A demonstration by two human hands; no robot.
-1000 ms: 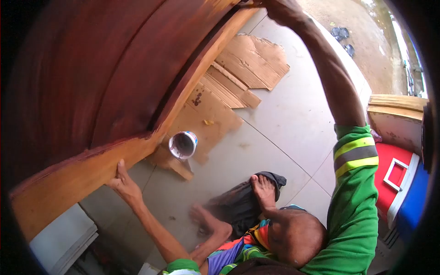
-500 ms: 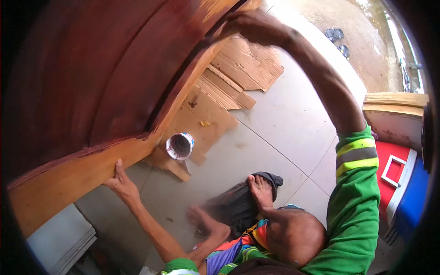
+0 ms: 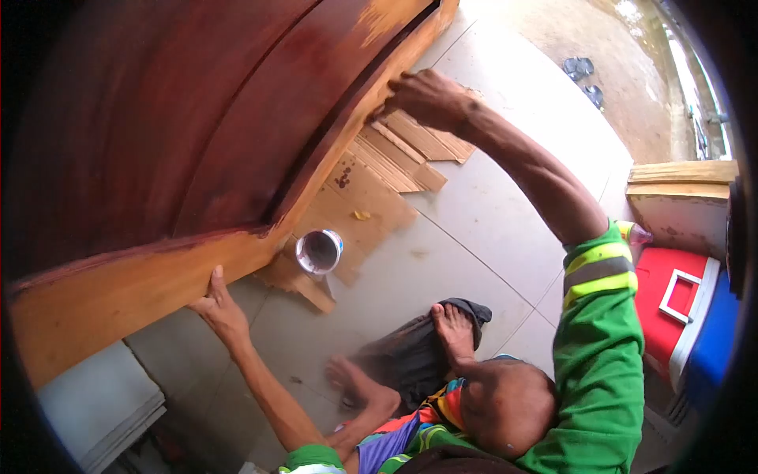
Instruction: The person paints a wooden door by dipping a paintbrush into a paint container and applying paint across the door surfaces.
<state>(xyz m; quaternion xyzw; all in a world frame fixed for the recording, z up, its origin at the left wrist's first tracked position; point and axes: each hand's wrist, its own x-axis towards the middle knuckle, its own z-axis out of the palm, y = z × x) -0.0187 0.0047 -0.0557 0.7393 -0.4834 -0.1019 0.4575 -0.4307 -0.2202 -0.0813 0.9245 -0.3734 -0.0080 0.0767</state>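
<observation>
A wooden door (image 3: 181, 134) with a dark red-brown stained panel and a paler bare frame (image 3: 150, 292) fills the upper left. My left hand (image 3: 223, 314) holds the frame's lower edge, thumb on the face and fingers tucked underneath. Along the right-hand edge of the door, my right hand (image 3: 433, 99) has its fingers curled against the pale wood. Whatever those fingers may hold is hidden. Below the door corner, an open can (image 3: 319, 252) with a dark inside stands on stained cardboard (image 3: 371, 197).
My bare foot (image 3: 454, 332) rests on a dark cloth (image 3: 403, 355) on the tiled floor (image 3: 474, 237). A red and blue cooler (image 3: 671, 304) and a bottle (image 3: 634, 233) are at the right. Dark footwear (image 3: 579, 68) lies outside. White stacked boards (image 3: 103, 403) stand lower left.
My right hand has moved down along the door's edge, toward me. My left hand keeps its place on the lower edge. The view has shifted slightly.
</observation>
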